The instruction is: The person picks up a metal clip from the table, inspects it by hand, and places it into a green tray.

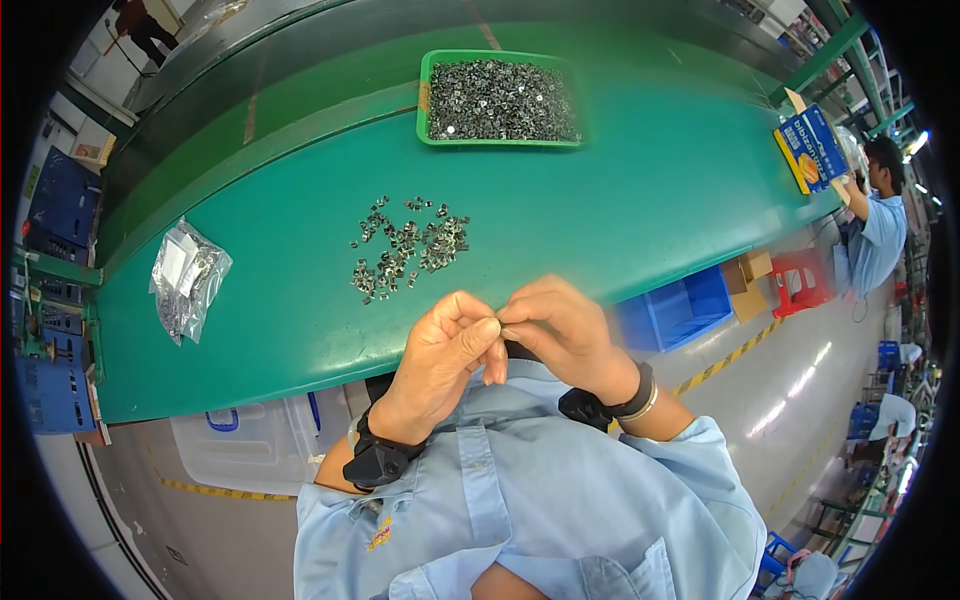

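Note:
My left hand point(445, 355) and my right hand point(562, 335) meet at the near edge of the green tabletop point(290, 330), thumbs and forefingers pinched together. Whatever sits between the fingertips is too small and covered to make out. Just beyond my hands, a loose spread of small shiny metal parts point(408, 248) lies on the table. Farther back stands a green tray point(424, 128) heaped with many more small metal pieces point(505, 100).
A clear plastic bag point(190, 280) of parts lies at the left. At the right end are a blue-and-yellow box point(810, 150) and a co-worker point(875, 230). Below the table edge stand a blue crate point(685, 310), a red stool point(802, 283) and a clear plastic bin point(240, 440).

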